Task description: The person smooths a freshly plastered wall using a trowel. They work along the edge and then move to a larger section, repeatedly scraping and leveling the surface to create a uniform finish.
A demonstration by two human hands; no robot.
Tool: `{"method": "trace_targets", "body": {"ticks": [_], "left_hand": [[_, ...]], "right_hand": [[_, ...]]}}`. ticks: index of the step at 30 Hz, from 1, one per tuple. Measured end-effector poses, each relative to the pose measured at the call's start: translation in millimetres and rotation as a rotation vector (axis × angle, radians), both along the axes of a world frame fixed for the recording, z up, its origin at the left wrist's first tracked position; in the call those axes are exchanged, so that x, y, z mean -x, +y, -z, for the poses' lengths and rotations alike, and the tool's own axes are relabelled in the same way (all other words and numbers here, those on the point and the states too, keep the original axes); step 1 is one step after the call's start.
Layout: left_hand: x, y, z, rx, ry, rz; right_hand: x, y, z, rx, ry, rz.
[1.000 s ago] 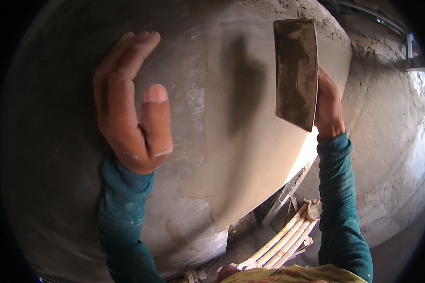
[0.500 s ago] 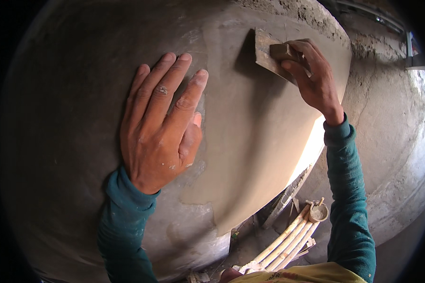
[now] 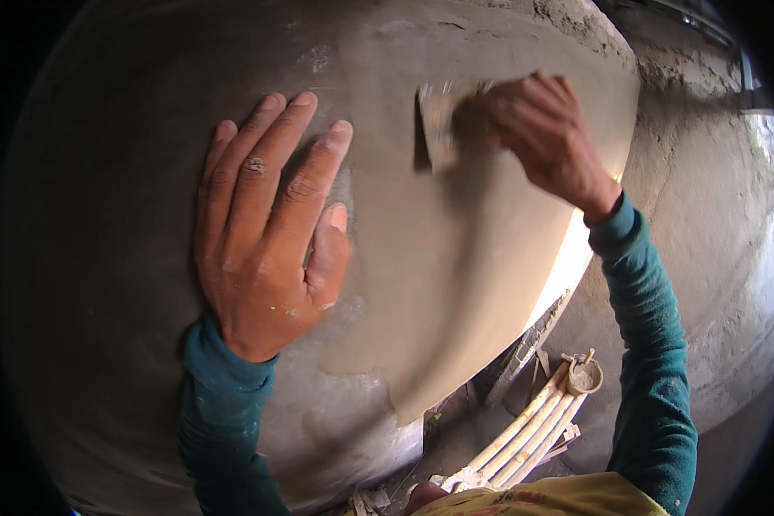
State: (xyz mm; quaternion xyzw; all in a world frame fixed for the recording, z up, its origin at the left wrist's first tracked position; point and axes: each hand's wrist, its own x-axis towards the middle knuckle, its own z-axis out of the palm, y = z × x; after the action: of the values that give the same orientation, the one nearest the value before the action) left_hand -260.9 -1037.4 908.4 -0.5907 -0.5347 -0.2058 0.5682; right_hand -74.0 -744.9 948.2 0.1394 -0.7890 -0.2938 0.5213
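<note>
A grey wall [image 3: 103,258] is filling most of the scene, and a paler patch [image 3: 413,292] is covering its right part. Pale poles [image 3: 529,430] are lying at the near right. At left, the left hand [image 3: 262,236] is facing the wall, its fingers slightly apart. The blurred right hand [image 3: 550,138] is gripping a trowel [image 3: 441,129], which is lying over the patch's far part.

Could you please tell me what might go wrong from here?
The trowel in the right hand could score the pale patch if its edge digs in; its exact tilt is blurred.

The left hand, fingers spread beside the patch's border, might smudge it if it strays right.

The small bucket at the end of the bamboo poles could perhaps spill if knocked.
</note>
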Motion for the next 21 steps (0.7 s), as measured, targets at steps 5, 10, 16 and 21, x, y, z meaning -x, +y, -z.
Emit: {"method": "trace_targets", "body": {"ticks": [5,10,16,21], "left_hand": [[2,-4,-1,-0.028,0.012,-0.016],[-1,-1,-2,-0.018,-0.011,-0.008],[-1,-1,-3,0.015,-0.012,-0.006],[-3,1,-6,0.017,-0.013,-0.006]], "right_hand": [[-9,-15,39,0.142,-0.026,-0.048],[5,-8,3,0.641,0.462,0.009],[35,-39,-9,0.648,0.579,0.012],[48,-37,-6,0.589,0.645,-0.016]]}}
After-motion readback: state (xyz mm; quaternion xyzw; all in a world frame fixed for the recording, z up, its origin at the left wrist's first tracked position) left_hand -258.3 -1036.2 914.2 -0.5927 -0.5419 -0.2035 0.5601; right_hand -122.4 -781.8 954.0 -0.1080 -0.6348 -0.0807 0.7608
